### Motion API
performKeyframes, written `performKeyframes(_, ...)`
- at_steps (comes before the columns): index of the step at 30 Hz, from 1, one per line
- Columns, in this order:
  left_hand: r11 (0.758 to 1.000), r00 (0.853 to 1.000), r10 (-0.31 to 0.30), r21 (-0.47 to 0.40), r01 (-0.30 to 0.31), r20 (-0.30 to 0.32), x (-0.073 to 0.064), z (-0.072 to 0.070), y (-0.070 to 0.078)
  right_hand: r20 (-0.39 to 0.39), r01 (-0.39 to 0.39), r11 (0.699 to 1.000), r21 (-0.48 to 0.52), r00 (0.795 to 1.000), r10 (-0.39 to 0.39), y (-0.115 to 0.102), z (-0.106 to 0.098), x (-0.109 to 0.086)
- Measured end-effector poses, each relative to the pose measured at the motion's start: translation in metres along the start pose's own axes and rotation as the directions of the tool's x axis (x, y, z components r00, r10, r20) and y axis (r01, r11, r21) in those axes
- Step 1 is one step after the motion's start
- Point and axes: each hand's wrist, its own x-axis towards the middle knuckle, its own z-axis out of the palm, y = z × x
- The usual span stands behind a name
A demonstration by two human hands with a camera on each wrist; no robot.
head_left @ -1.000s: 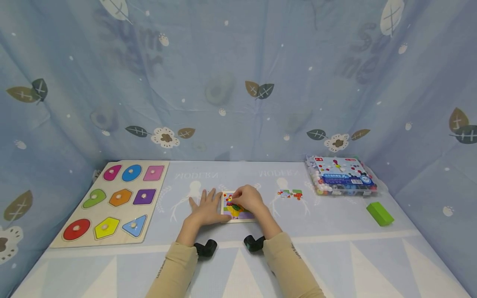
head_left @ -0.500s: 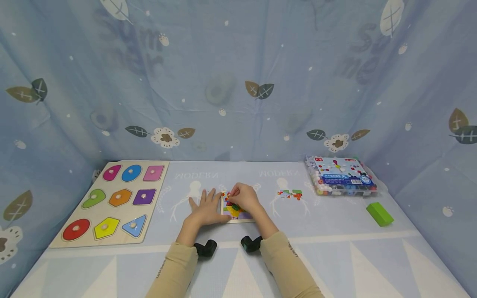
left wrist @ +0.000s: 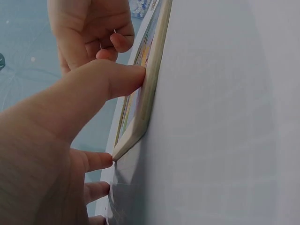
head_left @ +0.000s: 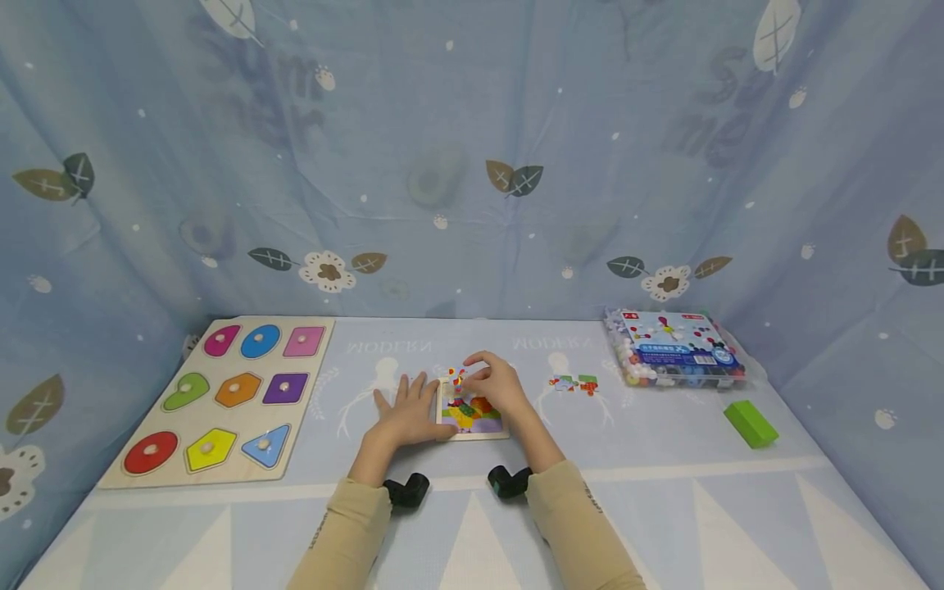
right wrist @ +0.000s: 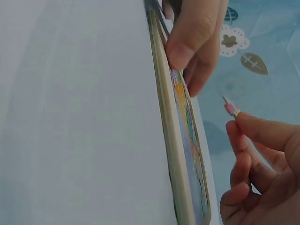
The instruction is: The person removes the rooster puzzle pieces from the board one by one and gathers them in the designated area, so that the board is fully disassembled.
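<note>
My right hand (head_left: 496, 385) pinches a small jigsaw piece (right wrist: 231, 108) between thumb and forefinger, raised above the puzzle board in the right wrist view. The small wooden jigsaw board (head_left: 479, 424) lies flat on the table, with a colourful picture in yellow, green and purple. My left hand (head_left: 407, 416) lies with fingers spread at the board's left side. Its thumb presses on the frame's near edge, seen close up as the wooden frame (left wrist: 149, 96) in the left wrist view. Other joined or adjacent jigsaw pieces (head_left: 565, 383) lie to the right of my right hand.
At the left lies a large wooden board (head_left: 249, 410) of knobbed coloured shapes. A clear box of molecule-model beads (head_left: 674, 351) stands at the back right, with a green block (head_left: 751, 424) before it. A patterned blue curtain (head_left: 472, 164) closes off the back.
My right hand moved up and left over the board, then back right. The piece now shows raised at its fingertips, and more of the board's right side is uncovered. The left hand stays put.
</note>
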Motion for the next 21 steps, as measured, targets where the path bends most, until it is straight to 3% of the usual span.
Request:
performKeyframes(10, 1.000, 1.000, -0.013, -0.007, 0.013, -0.007, 0.001, 0.001, 0.001, -0.044, -0.042, 0.997, 0.069, 0.998, 0.045, 0.010, -0.020, -0.001)
performKeyframes(21, 1.000, 1.000, -0.009, -0.013, 0.009, -0.006, 0.001, 0.002, 0.000, -0.129, -0.041, 0.998, 0.036, 0.991, 0.046, 0.014, -0.038, -0.007)
